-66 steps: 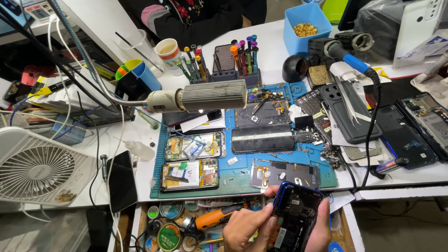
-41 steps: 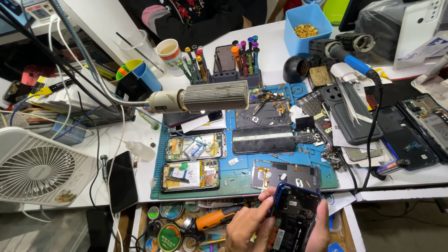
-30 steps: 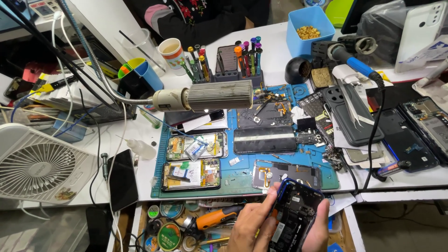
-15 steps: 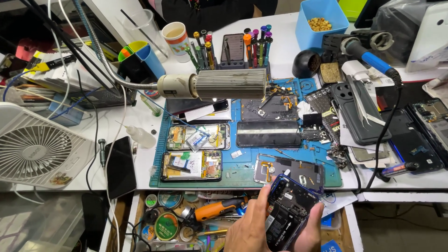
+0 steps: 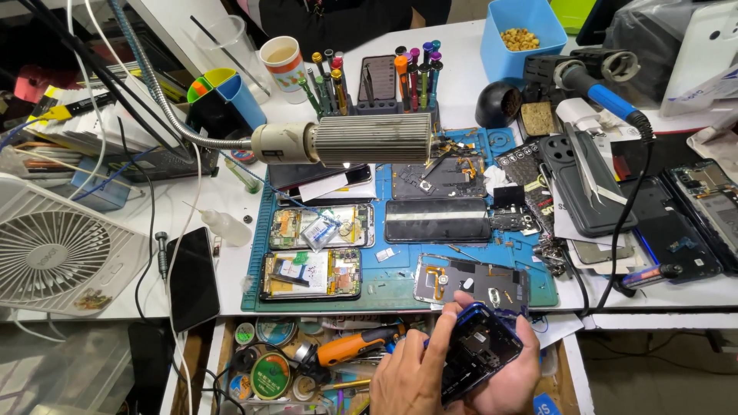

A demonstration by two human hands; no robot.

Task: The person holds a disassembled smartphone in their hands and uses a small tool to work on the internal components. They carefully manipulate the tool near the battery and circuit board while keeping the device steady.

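Both hands grip one opened blue phone frame [image 5: 480,350] low over the open drawer [image 5: 307,369], below the blue mat [image 5: 400,265]: left hand [image 5: 411,376] clamps its edge, right hand [image 5: 507,376] cradles beneath. Best keep it level so loose parts stay put.

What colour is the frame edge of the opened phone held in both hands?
Blue, around a dark inside; the opened phone shows best in the head view, low centre.

Left hand [image 5: 407,376] low at frame bottom, fingers curled, thumb stretched upward. Right hand [image 5: 511,373] just beside it, palm cupped, fingers wrapped inward. Both gripping.
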